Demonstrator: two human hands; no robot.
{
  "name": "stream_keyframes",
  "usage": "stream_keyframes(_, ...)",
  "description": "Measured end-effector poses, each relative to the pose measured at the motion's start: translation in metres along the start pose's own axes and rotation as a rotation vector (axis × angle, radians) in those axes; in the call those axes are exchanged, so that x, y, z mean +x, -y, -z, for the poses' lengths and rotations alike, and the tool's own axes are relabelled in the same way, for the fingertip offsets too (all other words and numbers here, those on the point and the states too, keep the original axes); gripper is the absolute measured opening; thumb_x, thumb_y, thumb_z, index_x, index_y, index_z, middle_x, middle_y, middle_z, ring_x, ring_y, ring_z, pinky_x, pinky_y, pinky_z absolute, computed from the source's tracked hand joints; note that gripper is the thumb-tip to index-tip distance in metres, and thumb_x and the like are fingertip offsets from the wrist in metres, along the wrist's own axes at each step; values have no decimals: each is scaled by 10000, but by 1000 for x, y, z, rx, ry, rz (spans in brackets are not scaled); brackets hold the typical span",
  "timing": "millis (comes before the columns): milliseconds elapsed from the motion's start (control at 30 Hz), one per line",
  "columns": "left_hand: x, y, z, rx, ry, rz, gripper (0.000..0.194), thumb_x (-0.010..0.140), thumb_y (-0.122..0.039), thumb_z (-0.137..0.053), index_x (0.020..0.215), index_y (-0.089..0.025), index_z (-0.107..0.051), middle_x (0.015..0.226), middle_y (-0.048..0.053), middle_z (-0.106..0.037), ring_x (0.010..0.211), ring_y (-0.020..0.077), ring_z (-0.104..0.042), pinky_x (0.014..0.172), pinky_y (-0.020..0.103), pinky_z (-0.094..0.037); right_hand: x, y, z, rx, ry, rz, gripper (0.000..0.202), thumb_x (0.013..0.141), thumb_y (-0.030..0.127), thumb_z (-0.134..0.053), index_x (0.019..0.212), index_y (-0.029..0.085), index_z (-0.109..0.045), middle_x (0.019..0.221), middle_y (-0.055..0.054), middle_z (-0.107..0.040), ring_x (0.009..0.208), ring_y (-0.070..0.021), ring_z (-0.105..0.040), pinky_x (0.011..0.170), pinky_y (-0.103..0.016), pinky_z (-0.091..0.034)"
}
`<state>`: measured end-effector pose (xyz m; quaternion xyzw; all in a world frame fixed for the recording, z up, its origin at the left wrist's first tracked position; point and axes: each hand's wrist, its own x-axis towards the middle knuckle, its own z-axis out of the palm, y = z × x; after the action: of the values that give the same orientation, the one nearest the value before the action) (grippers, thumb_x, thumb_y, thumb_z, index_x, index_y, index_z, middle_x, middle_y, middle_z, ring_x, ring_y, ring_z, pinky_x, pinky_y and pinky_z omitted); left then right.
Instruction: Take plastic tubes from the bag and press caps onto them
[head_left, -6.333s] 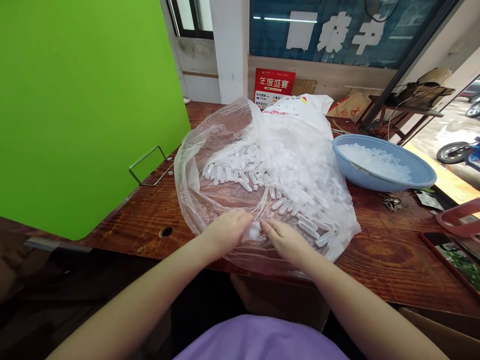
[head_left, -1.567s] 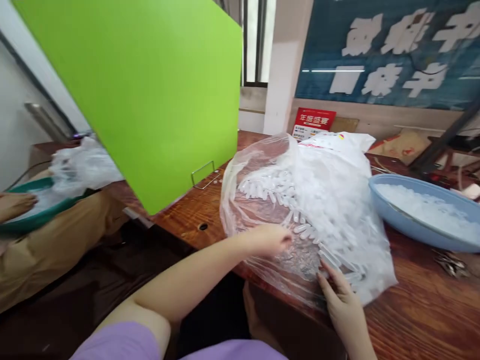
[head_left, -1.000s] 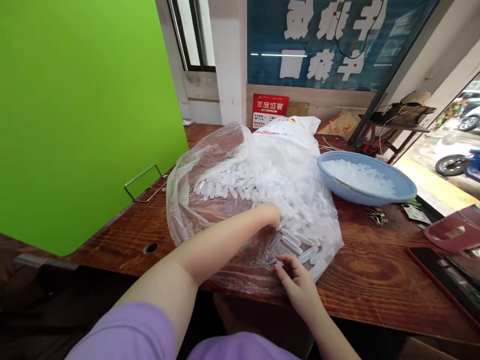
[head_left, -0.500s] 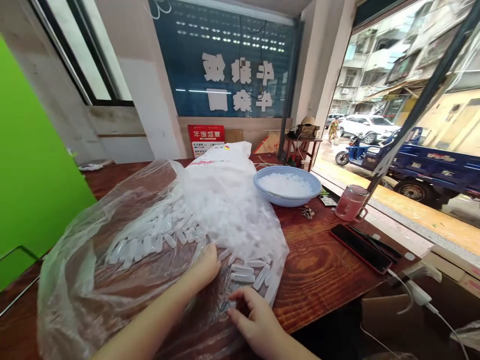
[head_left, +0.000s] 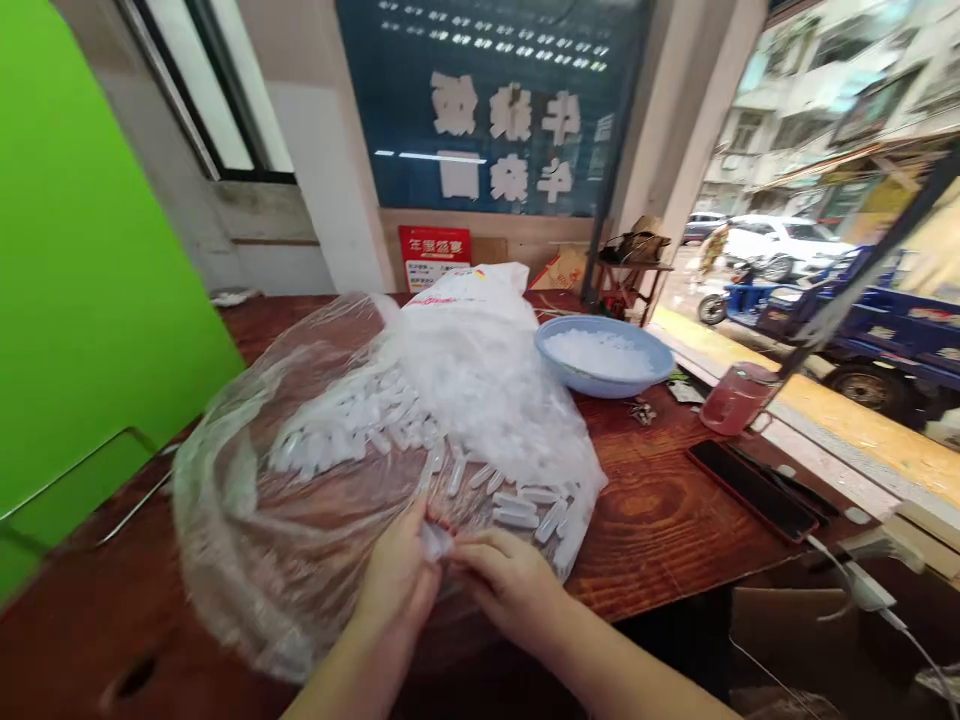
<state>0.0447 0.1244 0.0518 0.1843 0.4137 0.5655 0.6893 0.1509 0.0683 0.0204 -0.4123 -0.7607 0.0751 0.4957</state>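
My left hand (head_left: 401, 565) is closed around a small translucent white plastic tube (head_left: 435, 541) over the near part of the clear plastic bag (head_left: 247, 600). The fingertips of my right hand (head_left: 514, 580) are pinched together at the tube's right end; what lies between them is hidden. Just beyond both hands, several similar loose tubes (head_left: 514, 512) lie on the bag. A larger heap of tubes (head_left: 360, 415) spreads out at the left, and a white sack (head_left: 472, 290) lies behind it.
A blue basin (head_left: 600, 383) filled with small white pieces stands at the back right of the wooden table (head_left: 637, 560). Near the right edge are a pink mug (head_left: 739, 398), a phone (head_left: 750, 490) and a white charging cable. A green panel (head_left: 97, 250) borders the left.
My left hand has drawn back from the heap with a tube and come together with my right hand. The camera view has turned left.
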Motion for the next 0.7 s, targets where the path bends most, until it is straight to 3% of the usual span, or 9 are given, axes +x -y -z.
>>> stream_keyframes(100, -4, -4, 1, -40, -35, -23, 286, 656, -273, -714, 542, -145, -485, 463, -30, -523, 444, 97, -515, 485, 217, -443, -1, 0, -2, -23, -29, 45, 190, 881, 146, -482, 1034, 170, -591, 938, -99, -653, 873, -161, -621, 768, -255, -517)
stream_keyframes(233, -14, -5, 2, -78, -38, -84, 294, 608, -312, -743, 648, -152, -501, 541, -26, -577, 536, 123, -578, 556, 240, -473, 2, -2, -4, 23, -97, 11, 236, 851, 130, -539, 1078, 198, -551, 934, -76, -651, 882, -159, -626, 780, -263, -526)
stream_keyframes(367, -22, -7, 7, -102, 52, -132, 374, 551, -294, -785, 777, -168, -515, 644, -29, -617, 670, 140, -622, 615, 233, -477, 4, -1, -9, 68, -137, -30, 193, 837, 149, -572, 1020, 210, -579, 920, -58, -667, 869, -168, -642, 763, -278, -542)
stream_keyframes(533, -20, -9, 16, -67, 145, -147, 411, 552, -290, -796, 855, -166, -547, 751, 11, -656, 778, 159, -631, 661, 241, -486, 5, -3, -10, 85, -197, -123, 186, 804, 204, -629, 988, 197, -609, 798, -32, -679, 680, -143, -654, 620, -237, -565)
stream_keyframes(700, -17, -5, 22, -104, 115, -105, 392, 549, -278, -806, 799, -168, -525, 772, 22, -669, 792, 153, -637, 686, 249, -493, 3, -14, 2, -150, -99, 222, 359, 835, 68, -527, 1159, 214, -580, 1062, -98, -655, 964, -183, -628, 820, -293, -534)
